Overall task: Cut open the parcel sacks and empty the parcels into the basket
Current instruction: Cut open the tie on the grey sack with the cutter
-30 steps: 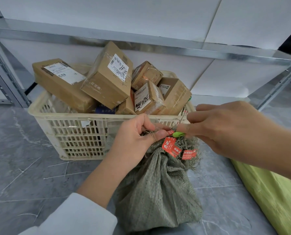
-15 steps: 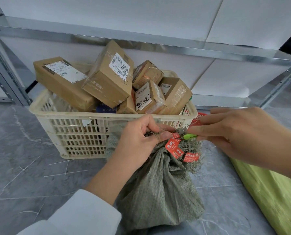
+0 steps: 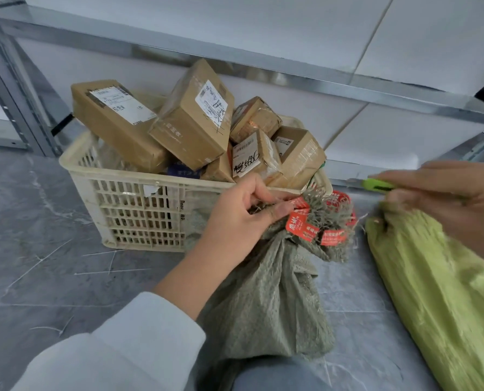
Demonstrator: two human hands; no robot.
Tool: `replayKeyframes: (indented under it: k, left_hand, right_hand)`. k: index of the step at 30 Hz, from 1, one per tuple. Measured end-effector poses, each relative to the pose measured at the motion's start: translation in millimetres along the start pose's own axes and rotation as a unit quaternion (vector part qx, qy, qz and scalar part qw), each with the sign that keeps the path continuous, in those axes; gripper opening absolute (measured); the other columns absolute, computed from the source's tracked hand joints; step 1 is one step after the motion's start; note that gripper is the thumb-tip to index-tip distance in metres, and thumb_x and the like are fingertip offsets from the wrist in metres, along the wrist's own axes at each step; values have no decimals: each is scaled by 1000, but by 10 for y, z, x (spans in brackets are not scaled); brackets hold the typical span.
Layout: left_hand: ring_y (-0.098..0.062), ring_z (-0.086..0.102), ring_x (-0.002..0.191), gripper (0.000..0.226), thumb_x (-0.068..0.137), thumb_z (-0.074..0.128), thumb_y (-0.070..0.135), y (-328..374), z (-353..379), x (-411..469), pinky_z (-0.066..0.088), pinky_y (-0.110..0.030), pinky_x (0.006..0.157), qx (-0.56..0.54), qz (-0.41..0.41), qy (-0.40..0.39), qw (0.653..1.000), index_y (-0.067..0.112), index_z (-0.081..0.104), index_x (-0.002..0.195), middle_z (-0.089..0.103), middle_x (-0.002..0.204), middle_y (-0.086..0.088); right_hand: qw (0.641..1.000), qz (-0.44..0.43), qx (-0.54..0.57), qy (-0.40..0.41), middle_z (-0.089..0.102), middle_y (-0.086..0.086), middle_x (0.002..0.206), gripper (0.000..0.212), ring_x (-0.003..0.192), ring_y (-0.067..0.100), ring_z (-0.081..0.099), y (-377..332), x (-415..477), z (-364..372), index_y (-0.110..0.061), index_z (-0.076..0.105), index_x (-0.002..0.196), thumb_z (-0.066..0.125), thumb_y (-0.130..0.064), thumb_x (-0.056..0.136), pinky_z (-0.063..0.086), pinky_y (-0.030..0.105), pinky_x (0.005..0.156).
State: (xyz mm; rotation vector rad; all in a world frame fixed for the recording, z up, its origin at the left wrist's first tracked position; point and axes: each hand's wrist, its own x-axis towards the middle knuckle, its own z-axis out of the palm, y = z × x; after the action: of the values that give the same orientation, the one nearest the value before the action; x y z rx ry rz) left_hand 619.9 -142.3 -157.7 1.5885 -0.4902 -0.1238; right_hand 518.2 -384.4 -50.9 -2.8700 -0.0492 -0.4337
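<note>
Heaped parcels (image 3: 195,122) block my twelve o'clock. Floor (image 3: 38,249) at nine is open; a lime sack (image 3: 432,292) fills three.

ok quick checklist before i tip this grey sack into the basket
1. Grip: left hand holds grey sack at its neck: ok.
2. Blade clearance: right hand holds green cutter away from the left hand: ok.
3. Neck tie cut through: cannot tell; red tags ring the bunched neck.
4. Room in basket: not ok, boxes heaped above its rim.
5. Cutter blade retracted: cannot tell, blurred.
</note>
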Motion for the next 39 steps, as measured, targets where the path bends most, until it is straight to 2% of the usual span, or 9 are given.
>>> replayKeyframes:
  k: [3,8,11,14,20,23,31,36,39]
  left_hand:
    - [-2,65,100,28,77,79,26,-3,61,-34,48,-23,92,-27,-9,-19,999,11,60,91,73,100,4]
    - [-1,58,115,34,72,83,31,-22,-23,-32,43,-34,104,-39,-15,-22,999,27,64,99,70,111,14]
    - [9,56,111,36,72,84,30,-29,-60,-19,41,-24,98,-38,-14,-29,999,32,66,103,68,112,20]
    - [-2,61,110,38,74,83,25,-30,-61,-24,47,-35,98,-73,-18,-37,996,31,67,107,69,111,13]
    - [-26,69,101,34,72,79,46,6,9,-49,51,-54,95,-161,-55,-39,985,23,73,97,74,100,-6]
    - [-34,67,99,29,75,77,44,8,-5,-55,48,-58,96,-185,-56,-14,981,18,74,88,72,95,-16]
    - [-19,65,110,30,68,83,41,22,-10,-50,48,-42,99,-188,-52,-26,980,18,77,86,75,100,-1]
    - [-19,72,88,27,62,85,39,45,4,-55,55,-31,77,-216,-80,-2,973,18,77,76,76,86,-6]
    - [-17,72,85,25,64,82,39,55,0,-57,56,-33,79,-204,-79,10,976,18,76,75,76,83,-5]
  right_hand:
    - [987,28,154,39,68,-13,68,26,45,5,49,-218,32,248,-61,62,110,56,-63,84,42,16,40]
    - [923,113,368,15,60,-3,63,27,52,8,46,-516,49,718,-27,72,96,51,-10,98,39,16,50]
    - [880,133,454,30,56,0,62,25,52,10,48,-632,35,845,-24,71,93,52,-8,97,43,19,53]
    - [828,145,541,31,62,3,70,32,50,16,55,-672,0,834,-35,70,116,62,-20,88,44,23,44]
    - [777,161,605,62,53,1,70,31,50,10,42,-691,-53,893,-26,70,117,60,-25,88,33,23,51]
    - [773,163,609,67,45,4,69,29,53,11,40,-731,-57,957,-24,70,117,57,-22,92,32,24,52]
    - [806,135,571,75,41,2,61,33,56,12,39,-759,-54,959,-31,66,124,51,-18,97,34,18,51]
    - [813,103,570,60,39,5,66,41,62,17,35,-783,-70,963,-32,61,129,45,-9,99,30,21,55]
    - [809,91,579,47,41,1,64,48,62,15,33,-800,-74,991,-30,56,135,41,-2,99,30,20,54]
